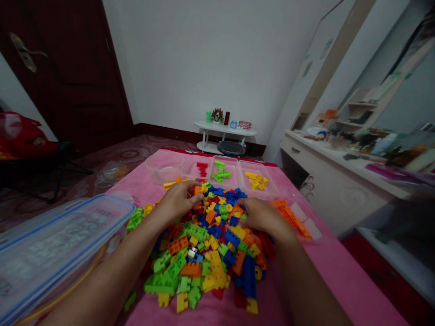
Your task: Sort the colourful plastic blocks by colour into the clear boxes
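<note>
A heap of toy building bricks (204,244) in green, yellow, orange, blue and red is spread over the pink table cover. My left hand (180,199) rests at the heap's far left side, thumb apart from the fingers, near some orange bricks; its fingertips are partly hidden. On the right side, my right hand (256,213) reaches into the heap with thumb and fingers apart, next to blue and orange bricks. Neither hand visibly grips a brick. Behind the heap, clear trays hold red bricks (202,169), light green bricks (221,172) and yellow bricks (257,180).
An empty-looking round clear bowl (165,168) stands left of the trays. Long orange bricks (292,218) lie at the right. Large clear lids with blue rims (68,244) lie at the left. A dresser (333,172) flanks the table; a low white stand (226,130) is by the wall.
</note>
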`<control>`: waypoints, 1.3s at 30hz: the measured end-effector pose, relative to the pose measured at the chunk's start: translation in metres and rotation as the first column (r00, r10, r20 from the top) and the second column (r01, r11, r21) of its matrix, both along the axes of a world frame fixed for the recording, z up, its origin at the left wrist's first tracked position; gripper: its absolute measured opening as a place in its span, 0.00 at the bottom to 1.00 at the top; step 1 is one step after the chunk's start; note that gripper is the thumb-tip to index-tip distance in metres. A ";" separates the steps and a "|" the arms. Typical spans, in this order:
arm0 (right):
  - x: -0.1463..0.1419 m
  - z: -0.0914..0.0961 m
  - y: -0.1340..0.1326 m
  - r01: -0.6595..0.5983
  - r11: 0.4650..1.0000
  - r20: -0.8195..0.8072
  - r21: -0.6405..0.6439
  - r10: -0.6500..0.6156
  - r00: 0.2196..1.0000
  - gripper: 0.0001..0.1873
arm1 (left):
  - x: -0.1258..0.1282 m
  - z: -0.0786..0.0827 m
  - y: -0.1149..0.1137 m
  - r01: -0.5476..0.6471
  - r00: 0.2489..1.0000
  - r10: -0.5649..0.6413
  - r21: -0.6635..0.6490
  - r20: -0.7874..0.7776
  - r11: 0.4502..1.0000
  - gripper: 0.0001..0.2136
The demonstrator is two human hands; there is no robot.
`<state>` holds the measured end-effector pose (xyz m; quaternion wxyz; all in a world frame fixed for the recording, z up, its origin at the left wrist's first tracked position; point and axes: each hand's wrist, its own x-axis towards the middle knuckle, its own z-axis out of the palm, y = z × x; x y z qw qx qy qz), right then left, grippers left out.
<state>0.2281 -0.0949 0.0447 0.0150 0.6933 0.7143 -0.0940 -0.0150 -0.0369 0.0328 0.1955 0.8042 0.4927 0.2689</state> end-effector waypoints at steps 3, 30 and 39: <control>-0.013 -0.006 0.003 -0.019 0.997 -0.084 0.080 0.026 0.996 0.23 | -0.005 -0.001 0.005 0.004 1.000 -0.004 -0.013 0.019 1.000 0.21; -0.139 -0.023 -0.035 -0.587 0.783 -0.069 0.207 0.610 0.790 0.25 | -0.043 0.033 0.014 -0.182 0.625 0.191 -0.097 0.757 0.979 0.19; -0.161 -0.039 -0.072 -0.627 0.708 -0.169 0.324 0.696 0.698 0.31 | -0.059 0.042 0.016 -0.123 0.186 0.248 -0.227 0.951 0.966 0.21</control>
